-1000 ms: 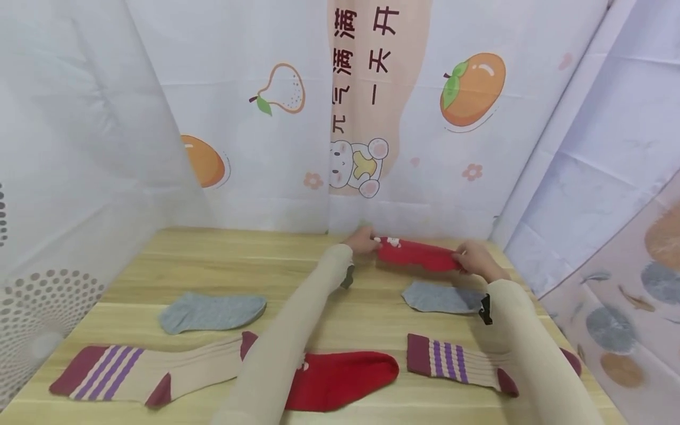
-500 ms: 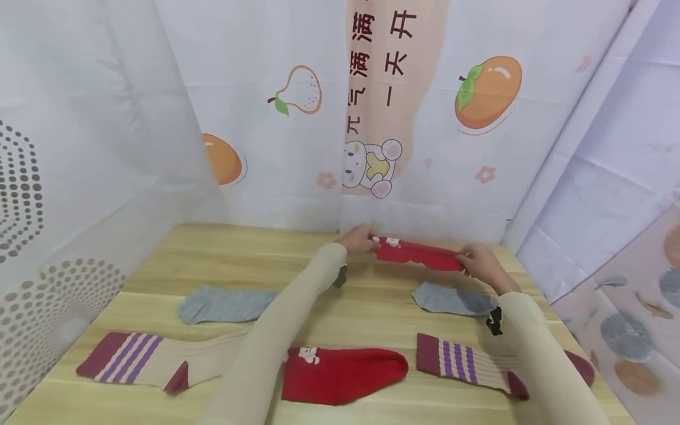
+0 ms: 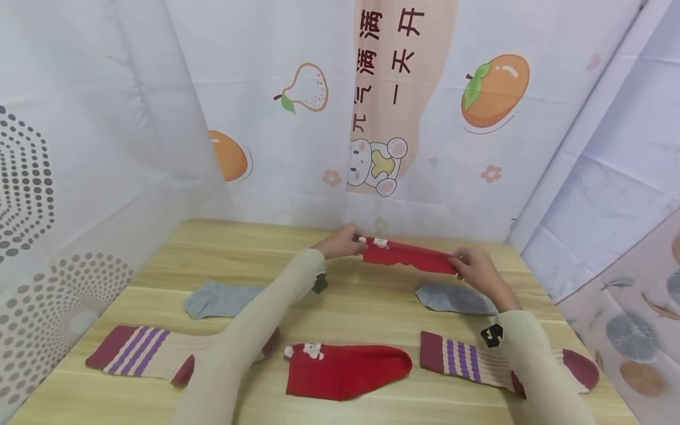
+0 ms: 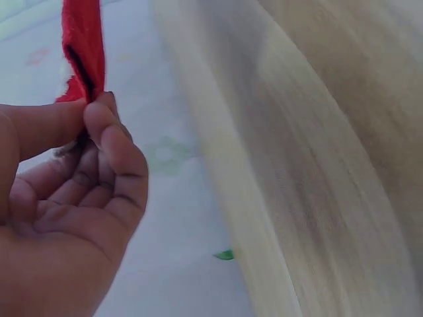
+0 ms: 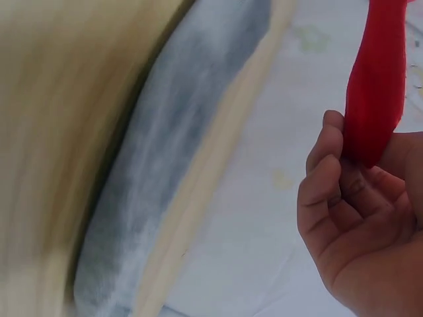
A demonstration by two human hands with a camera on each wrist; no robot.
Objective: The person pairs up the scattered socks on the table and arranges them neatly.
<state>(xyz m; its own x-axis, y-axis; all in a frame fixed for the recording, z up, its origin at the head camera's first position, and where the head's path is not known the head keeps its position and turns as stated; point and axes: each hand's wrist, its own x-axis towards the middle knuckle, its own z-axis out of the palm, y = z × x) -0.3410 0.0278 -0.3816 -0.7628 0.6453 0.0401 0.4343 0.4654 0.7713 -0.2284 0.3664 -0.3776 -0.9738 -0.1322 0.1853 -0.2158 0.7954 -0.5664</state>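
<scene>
Along the near side: a red sock is laid flat, smooth in knit, tapered to a rounded toe, trimmed with white at the cuff.
Striped pair: the left striped sock and right striped sock, cream rib banded in purple and white, are partly covered by cream sleeves.
Grey pair: the left grey sock and right grey sock, short and soft, are spread beyond.
Held sock: red, it is drawn into a narrow strip above the far table, its trimmed end pinched by the left hand, its other end by the right hand.
Curtain: creased white cloth, printed with fruit, is hung behind.
</scene>
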